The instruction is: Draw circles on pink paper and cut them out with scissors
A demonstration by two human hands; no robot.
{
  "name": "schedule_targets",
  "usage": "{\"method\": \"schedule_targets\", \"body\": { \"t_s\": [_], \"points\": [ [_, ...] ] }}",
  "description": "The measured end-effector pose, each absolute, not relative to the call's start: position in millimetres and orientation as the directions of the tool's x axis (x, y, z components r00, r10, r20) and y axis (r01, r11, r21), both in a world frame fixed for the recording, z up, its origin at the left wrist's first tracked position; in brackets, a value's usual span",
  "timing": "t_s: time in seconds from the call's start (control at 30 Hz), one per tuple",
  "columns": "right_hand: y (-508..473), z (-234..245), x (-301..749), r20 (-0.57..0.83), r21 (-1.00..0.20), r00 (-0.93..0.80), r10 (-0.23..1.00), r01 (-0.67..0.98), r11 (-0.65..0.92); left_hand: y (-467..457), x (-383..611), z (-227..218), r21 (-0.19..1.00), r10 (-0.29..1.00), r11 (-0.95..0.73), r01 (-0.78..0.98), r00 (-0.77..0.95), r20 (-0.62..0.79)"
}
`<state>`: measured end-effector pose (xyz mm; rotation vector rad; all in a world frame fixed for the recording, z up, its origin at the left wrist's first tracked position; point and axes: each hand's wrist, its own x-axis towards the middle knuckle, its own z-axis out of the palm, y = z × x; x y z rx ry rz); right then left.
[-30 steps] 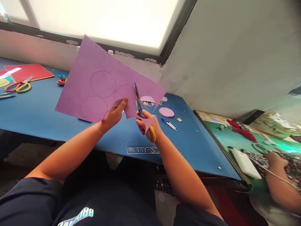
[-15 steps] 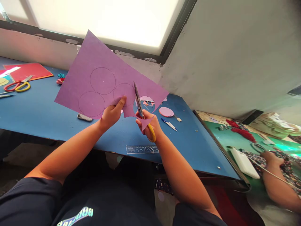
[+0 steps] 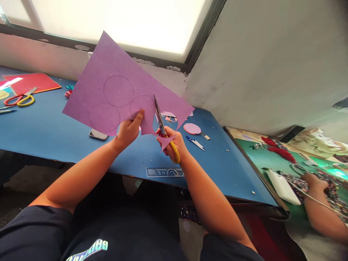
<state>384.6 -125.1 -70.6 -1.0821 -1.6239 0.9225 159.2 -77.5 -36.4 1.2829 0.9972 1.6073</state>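
A purple sheet of paper [image 3: 114, 61] with three drawn circles is held up, tilted, over the blue table. My left hand [image 3: 129, 127] pinches its lower edge, the thumb lying on the right-hand circle. Round cut-outs have left curved gaps along that edge. In my right hand [image 3: 174, 143] are scissors [image 3: 161, 121] with a yellow handle, fingers wrapped through the grips. Their blades point up at the sheet beside the right-hand circle and look nearly closed. A thin curved strip of the paper hangs across my right fingers.
On the blue table [image 3: 217, 166] lie a phone [image 3: 98, 134], a ruler stencil [image 3: 164, 172], a pen [image 3: 195, 143], cut paper circles [image 3: 192, 128] and a brush [image 3: 205, 135]. Red-and-yellow-handled scissors [image 3: 20, 99] and red sheets [image 3: 35, 82] lie left. Another person's arm [image 3: 318, 203] rests at the green table right.
The purple sheet has shifted slightly up and left with my left hand. The hanging strip has swung a little left. The scissors have barely moved.
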Motion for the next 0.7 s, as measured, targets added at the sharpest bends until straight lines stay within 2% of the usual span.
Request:
{"method": "schedule_targets", "body": {
  "t_s": [0.3, 0.7],
  "points": [
    [-125.3, -70.1, 386.0, 0.310, -0.905, -0.166, 0.936, 0.250, 0.344, -82.9, 155.0, -29.9, 0.942, 0.941, -0.331, -0.059, -0.091, 0.325],
    [-122.8, -68.9, 384.5, 0.236, -0.937, -0.195, 0.952, 0.213, 0.276, -87.1, 155.7, -26.9, 0.953, 0.954, -0.301, 0.028, -0.001, 0.301]
  ]
}}
